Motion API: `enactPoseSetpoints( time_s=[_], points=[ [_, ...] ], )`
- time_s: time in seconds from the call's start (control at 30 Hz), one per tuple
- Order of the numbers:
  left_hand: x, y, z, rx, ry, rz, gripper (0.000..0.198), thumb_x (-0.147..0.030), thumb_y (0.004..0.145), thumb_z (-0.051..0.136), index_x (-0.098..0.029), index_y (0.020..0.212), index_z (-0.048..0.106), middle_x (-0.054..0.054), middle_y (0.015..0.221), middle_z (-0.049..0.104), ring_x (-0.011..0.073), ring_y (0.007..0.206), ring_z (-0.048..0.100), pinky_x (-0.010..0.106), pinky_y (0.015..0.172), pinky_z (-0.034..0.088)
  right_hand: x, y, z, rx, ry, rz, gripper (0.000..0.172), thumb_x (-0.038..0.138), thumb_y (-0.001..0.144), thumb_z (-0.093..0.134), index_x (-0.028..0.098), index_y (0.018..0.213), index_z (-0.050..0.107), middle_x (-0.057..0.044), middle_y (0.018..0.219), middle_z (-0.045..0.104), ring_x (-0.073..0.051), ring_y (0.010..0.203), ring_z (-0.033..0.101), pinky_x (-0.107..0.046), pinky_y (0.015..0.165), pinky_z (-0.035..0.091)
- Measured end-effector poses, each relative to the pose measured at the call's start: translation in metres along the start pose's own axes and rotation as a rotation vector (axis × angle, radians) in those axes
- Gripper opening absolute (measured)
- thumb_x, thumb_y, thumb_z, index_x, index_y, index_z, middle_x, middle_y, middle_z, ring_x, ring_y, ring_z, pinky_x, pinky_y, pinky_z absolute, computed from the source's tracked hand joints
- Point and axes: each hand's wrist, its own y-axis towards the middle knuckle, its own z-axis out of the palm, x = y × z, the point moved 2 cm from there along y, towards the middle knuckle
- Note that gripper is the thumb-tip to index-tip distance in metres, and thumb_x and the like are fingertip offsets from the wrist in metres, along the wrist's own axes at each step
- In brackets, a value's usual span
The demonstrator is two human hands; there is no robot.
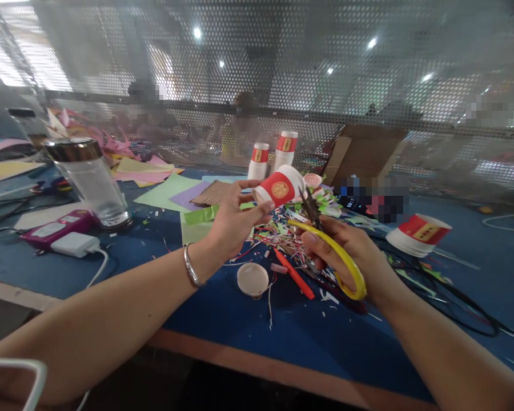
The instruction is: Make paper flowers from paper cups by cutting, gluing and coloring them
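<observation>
My left hand [235, 220] grips a red and white paper cup [279, 187] with a gold round emblem, tilted on its side above the table. In my right hand [351, 245] is a pair of scissors [346, 260] with yellow handles. The dark blades point up toward the cup's right end, slightly parted; whether they touch it I cannot tell. Beneath the hands lies a pile of paper scraps [282, 237] in several colours. A round paper disc [252, 279] and a red pen-like stick [294, 274] lie near the pile.
Stacked paper cups [286, 149] stand at the back, and more [420, 235] lean at the right. A glass bottle [92, 188], a purple box [60, 228] and a white charger [76, 244] are on the left. Coloured sheets [167, 191], a cardboard box [360, 151] and black cables [458, 308] lie around.
</observation>
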Motion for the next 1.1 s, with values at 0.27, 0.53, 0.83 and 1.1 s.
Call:
enactPoseSetpoints(
  time_s=[0.27, 0.53, 0.83, 1.1],
  points=[
    [0.001, -0.001, 0.001, 0.055, -0.088, 0.06, 0.044, -0.016, 0.074, 0.081, -0.019, 0.111, 0.058, 0.005, 0.106, 0.068, 0.0149, 0.093, 0.067, 0.033, 0.085, 0.057, -0.003, 0.001, 0.008, 0.171, -0.102, 0.061, 0.042, 0.062, 0.089, 0.064, 0.02, 0.096, 0.066, 0.004, 0.064, 0.055, -0.01, 0.05, 0.047, -0.024, 0.048, 0.037],
    [0.003, 0.003, -0.002, 0.045, 0.018, 0.149, 0.053, -0.021, 0.071, 0.086, -0.019, 0.116, 0.058, 0.007, 0.113, 0.069, 0.0155, 0.095, 0.068, 0.032, 0.085, 0.056, -0.005, 0.001, 0.008, 0.155, -0.052, 0.078, 0.045, 0.064, 0.088, 0.064, 0.019, 0.091, 0.063, 0.004, 0.066, 0.055, -0.008, 0.048, 0.045, -0.021, 0.045, 0.034],
    [0.003, 0.004, -0.003, 0.11, 0.185, 0.181, 0.051, -0.031, 0.071, 0.087, -0.016, 0.112, 0.06, 0.009, 0.108, 0.071, 0.0175, 0.093, 0.068, 0.032, 0.083, 0.056, 0.007, -0.007, 0.009, 0.085, -0.099, 0.18, 0.054, 0.073, 0.084, 0.061, 0.019, 0.085, 0.063, 0.003, 0.056, 0.057, -0.009, 0.039, 0.046, -0.021, 0.039, 0.033],
    [-0.003, 0.001, -0.002, 0.074, 0.289, 0.27, 0.05, -0.03, 0.07, 0.088, -0.016, 0.111, 0.062, 0.007, 0.102, 0.072, 0.0157, 0.087, 0.069, 0.028, 0.075, 0.057, 0.007, -0.008, 0.01, 0.067, -0.144, 0.167, 0.056, 0.076, 0.084, 0.058, 0.021, 0.075, 0.059, 0.003, 0.052, 0.055, -0.011, 0.036, 0.049, -0.022, 0.038, 0.038]
  ],
)
